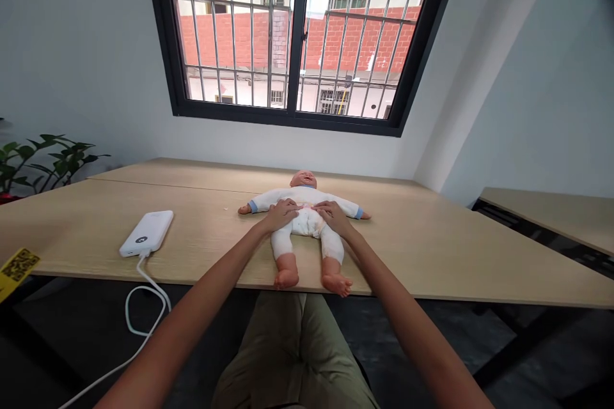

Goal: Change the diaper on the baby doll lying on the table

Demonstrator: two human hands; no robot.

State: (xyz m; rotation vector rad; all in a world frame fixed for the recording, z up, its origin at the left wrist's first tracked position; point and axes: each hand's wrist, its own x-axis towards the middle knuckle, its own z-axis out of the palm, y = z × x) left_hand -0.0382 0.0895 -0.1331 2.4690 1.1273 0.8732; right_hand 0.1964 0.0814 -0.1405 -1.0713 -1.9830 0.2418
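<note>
A baby doll (307, 194) in a white long-sleeved top with blue cuffs lies on its back on the table, arms spread wide and feet toward me. White leggings (282, 241) cover its legs down to bare feet, and a white diaper (307, 223) sits around its hips. My left hand (284, 213) lies on the left side of the doll's waist, fingers stretched toward the middle. From the opposite side, my right hand (334, 216) rests over the diaper's top edge, its fingers also extended inward. The fingertips nearly meet at the belly; small details under them are hidden.
On the wooden table (422, 249), a white power bank (148, 232) stands left with a white cable (163, 297) hanging off the front edge. A plant (48, 160) is at far left. Behind the table is a barred window (292, 116); another table (551, 208) stands right.
</note>
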